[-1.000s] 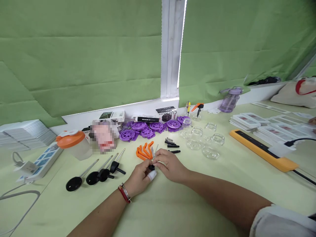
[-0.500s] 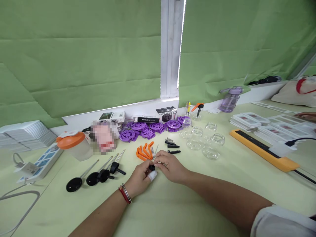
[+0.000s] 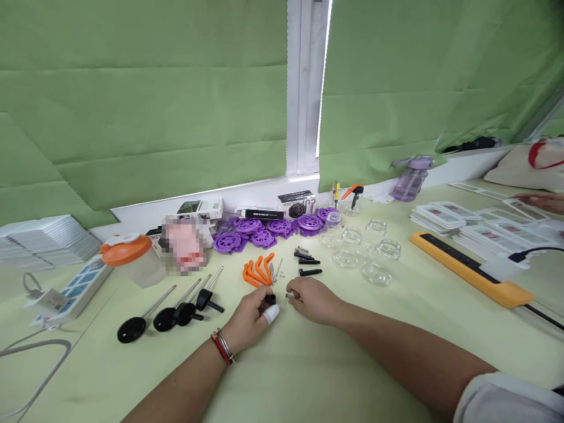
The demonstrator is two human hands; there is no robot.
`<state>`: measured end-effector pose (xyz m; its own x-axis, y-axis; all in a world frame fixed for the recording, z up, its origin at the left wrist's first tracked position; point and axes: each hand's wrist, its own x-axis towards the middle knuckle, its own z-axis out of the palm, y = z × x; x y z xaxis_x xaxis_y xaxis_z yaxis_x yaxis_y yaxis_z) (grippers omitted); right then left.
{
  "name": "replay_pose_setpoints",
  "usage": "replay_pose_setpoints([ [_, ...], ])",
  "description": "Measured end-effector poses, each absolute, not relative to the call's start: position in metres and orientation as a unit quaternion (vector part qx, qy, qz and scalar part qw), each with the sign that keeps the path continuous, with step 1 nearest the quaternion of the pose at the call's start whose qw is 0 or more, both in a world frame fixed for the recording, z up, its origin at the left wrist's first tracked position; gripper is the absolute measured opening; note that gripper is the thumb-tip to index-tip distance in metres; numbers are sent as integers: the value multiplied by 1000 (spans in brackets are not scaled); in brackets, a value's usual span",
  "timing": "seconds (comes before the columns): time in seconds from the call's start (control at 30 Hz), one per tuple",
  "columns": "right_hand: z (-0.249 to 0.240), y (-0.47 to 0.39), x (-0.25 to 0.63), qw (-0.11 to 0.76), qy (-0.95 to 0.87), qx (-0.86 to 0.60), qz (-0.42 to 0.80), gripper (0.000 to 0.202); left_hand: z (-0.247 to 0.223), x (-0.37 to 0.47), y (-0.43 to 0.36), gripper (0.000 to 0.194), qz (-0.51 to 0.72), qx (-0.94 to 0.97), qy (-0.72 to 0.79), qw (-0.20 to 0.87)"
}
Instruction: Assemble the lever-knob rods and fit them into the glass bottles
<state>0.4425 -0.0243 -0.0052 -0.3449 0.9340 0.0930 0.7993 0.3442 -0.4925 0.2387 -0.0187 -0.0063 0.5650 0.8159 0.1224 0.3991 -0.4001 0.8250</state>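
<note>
My left hand (image 3: 252, 314), with white tape around the thumb, grips a small black plastic part (image 3: 270, 299). Just to its right, my right hand (image 3: 312, 299) pinches a small metal coil spring (image 3: 289, 295), apart from the black part. Beyond my hands lie several orange levers (image 3: 259, 270), with metal pins (image 3: 274, 273) at their right side. Black rods (image 3: 311, 272) and more springs (image 3: 302, 251) sit a little farther right. Several black caps with metal tubes (image 3: 165, 319) rest to the left of my left hand.
Purple discs (image 3: 263, 237) are piled before boxes at the back. Clear glass jars (image 3: 376, 272) stand right of centre. A yellow power strip (image 3: 471, 270) lies at right, near another person's hand (image 3: 544, 201) and flat white pieces. A cup with an orange lid (image 3: 127, 248) stands left.
My right hand has moved right, away from the black part, and the spring between its fingers now shows. My left hand has stayed nearly still. The other person's hand has shifted left.
</note>
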Motion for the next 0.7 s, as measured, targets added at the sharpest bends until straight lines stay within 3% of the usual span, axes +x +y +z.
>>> replay_pose_setpoints([
  [0.1, -5, -24, 441, 203, -809, -522, 180, 15, -8, 238, -18, 14, 264, 794, 381, 392],
  [0.2, 1, -26, 438, 291, -808, -474, 196, 30, -10, 238, -17, 14, 269, 799, 375, 386],
  [0.33, 12, -34, 428, 399, -793, -407, 217, 26, -9, 240, -17, 15, 276, 807, 364, 374],
  [0.47, 15, -40, 419, 423, -784, -387, 239, 15, -7, 243, -18, 17, 281, 810, 344, 382],
  [0.7, 9, -37, 418, 426, -782, -388, 239, 14, -9, 242, -18, 12, 289, 816, 343, 365],
])
